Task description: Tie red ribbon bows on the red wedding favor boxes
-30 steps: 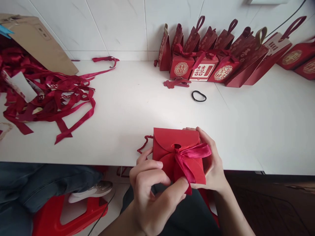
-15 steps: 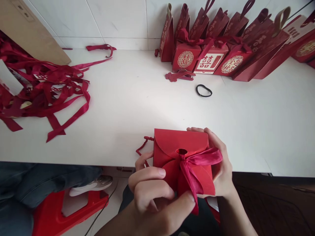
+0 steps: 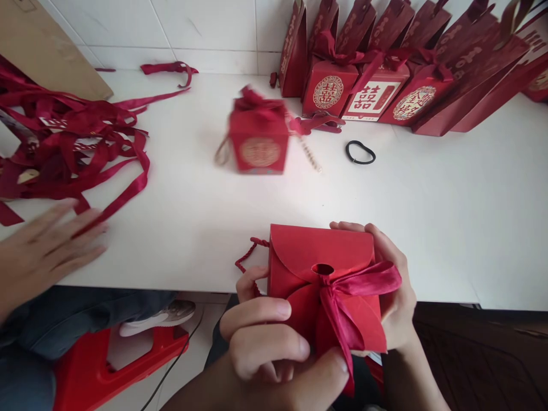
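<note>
I hold a red paper gift box [image 3: 319,251] with curved flaps at the near edge of the white table [image 3: 449,217]. A dark red satin ribbon [image 3: 355,285] passes through the hole in its top flaps. My left hand [image 3: 274,354] is closed, pinching the ribbon's lower end against the box front. My right hand [image 3: 394,285] wraps around the box's right side. A twisted red cord handle [image 3: 246,260] hangs off the box's left side.
Another person's open hand [image 3: 47,245] reaches in from the left. A blurred red box [image 3: 259,137] sits mid-table. Finished red boxes [image 3: 385,85] line the tiled wall. Loose ribbons [image 3: 64,154] are heaped at left. A black hair tie [image 3: 360,152] lies near the boxes.
A red box has appeared mid-table, blurred by motion, and another person's hand has come in at left. My hands keep hold of the box and ribbon.
</note>
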`<state>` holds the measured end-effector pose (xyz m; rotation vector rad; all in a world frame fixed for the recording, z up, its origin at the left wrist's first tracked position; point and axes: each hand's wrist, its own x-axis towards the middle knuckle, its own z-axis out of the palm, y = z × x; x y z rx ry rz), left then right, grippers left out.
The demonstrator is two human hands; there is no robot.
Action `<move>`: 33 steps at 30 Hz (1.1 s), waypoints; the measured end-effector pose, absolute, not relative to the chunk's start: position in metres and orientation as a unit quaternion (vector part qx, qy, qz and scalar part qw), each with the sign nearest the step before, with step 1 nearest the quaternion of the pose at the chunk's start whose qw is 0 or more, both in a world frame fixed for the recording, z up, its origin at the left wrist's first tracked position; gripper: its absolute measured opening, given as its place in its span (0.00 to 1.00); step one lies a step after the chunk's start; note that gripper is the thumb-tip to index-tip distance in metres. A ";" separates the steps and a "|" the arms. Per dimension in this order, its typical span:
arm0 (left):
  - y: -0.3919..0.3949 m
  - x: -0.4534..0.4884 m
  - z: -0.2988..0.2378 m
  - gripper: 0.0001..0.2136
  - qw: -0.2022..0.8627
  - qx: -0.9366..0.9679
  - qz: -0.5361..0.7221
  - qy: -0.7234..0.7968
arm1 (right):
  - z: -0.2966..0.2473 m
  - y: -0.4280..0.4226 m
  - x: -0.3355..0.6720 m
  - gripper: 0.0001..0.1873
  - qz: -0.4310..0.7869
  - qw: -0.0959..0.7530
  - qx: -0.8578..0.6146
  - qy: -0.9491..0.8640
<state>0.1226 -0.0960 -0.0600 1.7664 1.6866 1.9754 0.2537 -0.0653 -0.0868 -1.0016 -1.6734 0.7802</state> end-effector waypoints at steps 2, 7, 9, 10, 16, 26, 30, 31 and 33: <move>-0.097 0.120 -0.059 0.10 0.010 0.591 0.609 0.528 | -0.087 -0.065 0.254 0.48 0.329 0.504 -0.409 -0.686; -0.099 0.105 -0.066 0.09 0.034 0.617 0.594 0.515 | -0.085 -0.067 0.254 0.50 0.353 0.501 -0.404 -0.679; -0.095 0.096 -0.072 0.07 0.025 0.659 0.572 0.488 | -0.087 -0.068 0.253 0.52 0.375 0.479 -0.422 -0.672; -0.091 0.091 -0.077 0.07 0.020 0.669 0.565 0.483 | -0.090 -0.068 0.252 0.53 0.392 0.465 -0.434 -0.665; -0.047 0.071 -0.114 0.21 0.074 0.609 0.609 0.504 | -0.115 -0.049 0.257 0.52 0.370 0.509 -0.398 -0.668; -0.023 0.065 -0.146 0.44 0.351 0.589 0.535 0.494 | -0.057 0.087 0.255 0.43 0.093 0.477 -0.617 -0.619; -0.044 0.063 -0.137 0.50 0.367 0.597 0.527 0.481 | -0.046 0.129 0.229 0.49 0.028 0.395 -0.720 -0.569; -0.046 0.063 -0.135 0.50 0.365 0.602 0.526 0.477 | -0.045 0.132 0.226 0.48 0.028 0.386 -0.734 -0.558; -0.047 0.064 -0.133 0.49 0.349 0.610 0.527 0.478 | -0.044 0.130 0.226 0.47 0.034 0.384 -0.735 -0.558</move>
